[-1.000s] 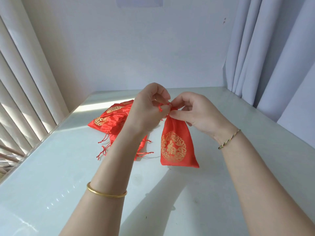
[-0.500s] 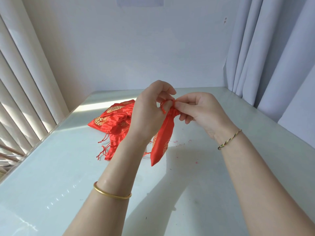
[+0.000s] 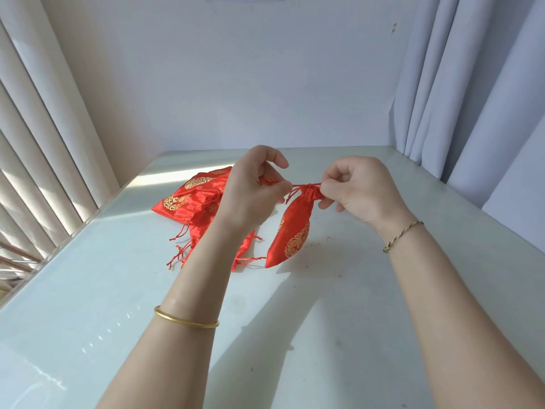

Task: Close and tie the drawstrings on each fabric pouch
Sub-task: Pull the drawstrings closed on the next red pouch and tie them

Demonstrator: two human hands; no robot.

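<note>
A red fabric pouch [image 3: 293,231] with a gold round emblem hangs above the table, its mouth gathered tight. My left hand [image 3: 253,196] pinches the red drawstring [image 3: 296,185] on the left of the gathered mouth. My right hand [image 3: 359,190] pinches the string at the right of the mouth. The cord runs taut between both hands. The pouch's lower tip hangs just above, or touches, the table [image 3: 339,305].
A pile of several more red pouches [image 3: 191,202] with loose drawstrings lies on the table behind my left arm. Vertical blinds [image 3: 38,143] line the left edge, curtains [image 3: 472,98] the right, a wall at the back. Small red thread bits dot the table.
My hands have drawn apart sideways, pulling the drawstrings outward. The pouch's mouth has cinched shut and the pouch has turned from facing me to hanging edge-on and slanted.
</note>
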